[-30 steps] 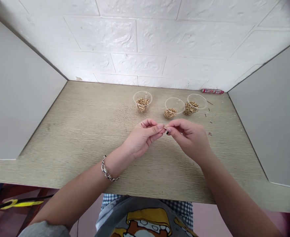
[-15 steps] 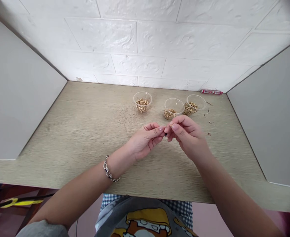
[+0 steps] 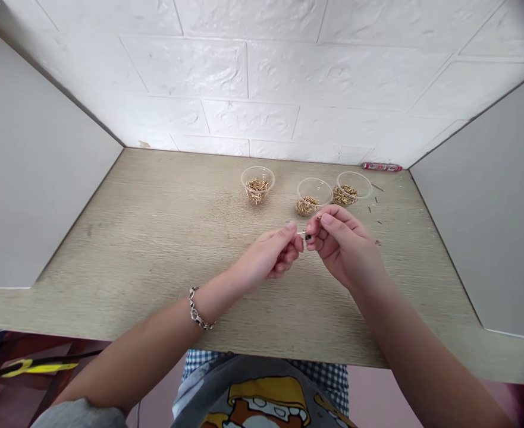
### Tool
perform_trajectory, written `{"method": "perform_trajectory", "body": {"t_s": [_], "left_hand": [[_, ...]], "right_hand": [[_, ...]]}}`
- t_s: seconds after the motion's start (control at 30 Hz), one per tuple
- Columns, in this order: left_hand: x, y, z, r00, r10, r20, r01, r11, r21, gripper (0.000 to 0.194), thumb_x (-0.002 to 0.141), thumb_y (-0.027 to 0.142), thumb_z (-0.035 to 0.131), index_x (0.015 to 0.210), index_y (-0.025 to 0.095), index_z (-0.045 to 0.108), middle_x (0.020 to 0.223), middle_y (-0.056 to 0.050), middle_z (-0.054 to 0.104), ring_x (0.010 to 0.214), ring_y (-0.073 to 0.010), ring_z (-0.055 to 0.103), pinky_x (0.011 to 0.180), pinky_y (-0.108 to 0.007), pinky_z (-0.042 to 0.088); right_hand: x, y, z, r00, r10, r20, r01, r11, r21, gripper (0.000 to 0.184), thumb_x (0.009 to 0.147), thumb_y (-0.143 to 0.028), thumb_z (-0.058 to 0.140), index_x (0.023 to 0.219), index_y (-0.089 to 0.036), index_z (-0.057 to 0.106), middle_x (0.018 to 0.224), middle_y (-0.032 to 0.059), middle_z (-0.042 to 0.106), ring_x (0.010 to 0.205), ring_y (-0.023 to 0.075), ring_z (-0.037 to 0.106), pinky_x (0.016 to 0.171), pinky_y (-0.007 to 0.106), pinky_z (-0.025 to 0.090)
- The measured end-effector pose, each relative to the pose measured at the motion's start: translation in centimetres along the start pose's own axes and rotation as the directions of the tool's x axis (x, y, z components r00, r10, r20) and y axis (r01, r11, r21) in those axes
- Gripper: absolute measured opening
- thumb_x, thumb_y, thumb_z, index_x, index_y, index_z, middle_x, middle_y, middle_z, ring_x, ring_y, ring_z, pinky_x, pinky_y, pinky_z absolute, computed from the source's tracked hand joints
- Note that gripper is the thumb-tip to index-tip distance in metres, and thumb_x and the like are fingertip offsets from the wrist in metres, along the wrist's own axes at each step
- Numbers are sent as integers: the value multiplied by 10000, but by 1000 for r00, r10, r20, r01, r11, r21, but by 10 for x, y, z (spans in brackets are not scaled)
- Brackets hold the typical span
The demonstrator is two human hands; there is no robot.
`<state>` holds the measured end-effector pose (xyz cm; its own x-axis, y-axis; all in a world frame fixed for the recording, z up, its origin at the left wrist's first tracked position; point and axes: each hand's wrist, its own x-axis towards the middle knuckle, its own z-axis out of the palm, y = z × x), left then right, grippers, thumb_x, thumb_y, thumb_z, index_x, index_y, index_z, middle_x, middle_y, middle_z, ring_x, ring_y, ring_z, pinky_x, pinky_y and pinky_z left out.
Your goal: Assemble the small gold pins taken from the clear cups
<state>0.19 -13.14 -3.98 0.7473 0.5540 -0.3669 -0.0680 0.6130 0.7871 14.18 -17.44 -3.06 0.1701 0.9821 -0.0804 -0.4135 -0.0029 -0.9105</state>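
Over the table, my left hand (image 3: 273, 252) pinches a thin, shiny metal pin (image 3: 301, 232) between thumb and forefinger. Its tip points at the fingers of my right hand (image 3: 344, 241), close in front of it. My right thumb and forefinger are closed on a tiny brass-coloured piece (image 3: 319, 217), mostly covered by the fingertips. A small dark spot (image 3: 307, 237) shows at another right fingertip; I cannot tell what it is. Just behind my right hand stand a middle clear cup (image 3: 315, 185) and a right clear cup (image 3: 355, 178), both holding small brass-coloured pieces.
A left clear cup (image 3: 257, 172) holds more brass-coloured pieces. Dark specks lie on the wooden table (image 3: 163, 238) around it. Several thin dark bits (image 3: 369, 209) lie at the right. A red wrapped roll (image 3: 382, 167) rests against the white wall (image 3: 270, 119). Grey panels (image 3: 34, 160) flank the table.
My left hand has turned over, back upward, and the metal pin now shows at its fingertips. My right hand has shifted slightly right, opening a small gap between the hands.
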Motion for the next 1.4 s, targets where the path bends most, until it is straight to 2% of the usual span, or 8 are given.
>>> {"method": "perform_trajectory", "body": {"t_s": [0.07, 0.17, 0.33, 0.5, 0.63, 0.83, 1.1, 1.4], "left_hand": [[-1, 0, 2, 999, 34, 26, -36, 997, 70, 400, 811, 537, 494, 697, 155, 464, 529, 69, 327, 384, -16, 244, 325, -125, 162], [-1, 0, 4, 995, 98, 3, -98, 989, 112, 365, 829, 488, 485, 675, 162, 424, 526, 75, 286, 395, -18, 203, 340, -129, 154], [-4, 4, 5, 978, 185, -98, -173, 977, 122, 345, 850, 395, 449, 607, 161, 380, 492, 74, 274, 387, -16, 200, 362, -141, 156], [-7, 8, 7, 950, 266, -162, -241, 958, 157, 356, 828, 353, 458, 545, 158, 364, 457, 73, 271, 379, -16, 212, 379, -162, 160], [-6, 6, 8, 939, 300, -165, -260, 939, 226, 373, 817, 356, 462, 516, 162, 357, 439, 73, 265, 386, -23, 211, 391, -180, 175], [-5, 5, 6, 928, 341, -150, -291, 915, 279, 382, 815, 377, 458, 517, 166, 344, 461, 72, 253, 411, -31, 205, 410, -196, 187], [-6, 6, 4, 943, 320, -91, -282, 914, 292, 360, 840, 353, 415, 540, 167, 346, 478, 71, 248, 419, -35, 199, 415, -198, 174], [-3, 3, 2, 926, 367, -83, -322, 886, 333, 383, 842, 395, 431, 546, 170, 341, 479, 70, 246, 435, -46, 201, 434, -210, 189]], "right_hand": [[-1, 2, 2, 1000, 21, 23, -22, 999, 32, 118, 747, -299, 643, 748, -208, 567, 639, -41, 601, 546, 68, 549, 508, 182, 487], [-2, 6, 5, 999, 17, 38, -19, 998, 62, 92, 772, -286, 625, 750, -213, 573, 679, -43, 615, 571, 59, 556, 533, 171, 489], [-3, 10, 9, 995, -4, -102, 8, 999, 41, 80, 732, -277, 677, 748, -211, 636, 938, -16, 665, 656, 50, 592, 576, 169, 511], [-3, 13, 10, 990, 120, -67, -116, 992, 58, 125, 656, -286, 745, 709, -191, 683, 783, 4, 693, 677, 85, 626, 600, 191, 531], [-3, 16, 11, 988, 151, -33, -147, 985, 94, 133, 662, -306, 745, 700, -191, 691, 721, 2, 696, 679, 91, 641, 655, 204, 542], [-2, 17, 10, 985, 174, 2, -174, 982, 70, 135, 677, -323, 734, 709, -199, 692, 725, 7, 698, 717, 111, 647, 742, 254, 546], [-1, 19, 7, 978, 198, 67, -203, 975, 93, 122, 714, -315, 710, 723, -194, 698, 728, 7, 698, 710, 88, 640, 746, 203, 531], [-2, 19, 7, 990, 144, -1, -144, 988, 60, 152, 660, -337, 749, 709, -204, 695, 728, 8, 699, 715, 118, 646, 770, 286, 546]]}}
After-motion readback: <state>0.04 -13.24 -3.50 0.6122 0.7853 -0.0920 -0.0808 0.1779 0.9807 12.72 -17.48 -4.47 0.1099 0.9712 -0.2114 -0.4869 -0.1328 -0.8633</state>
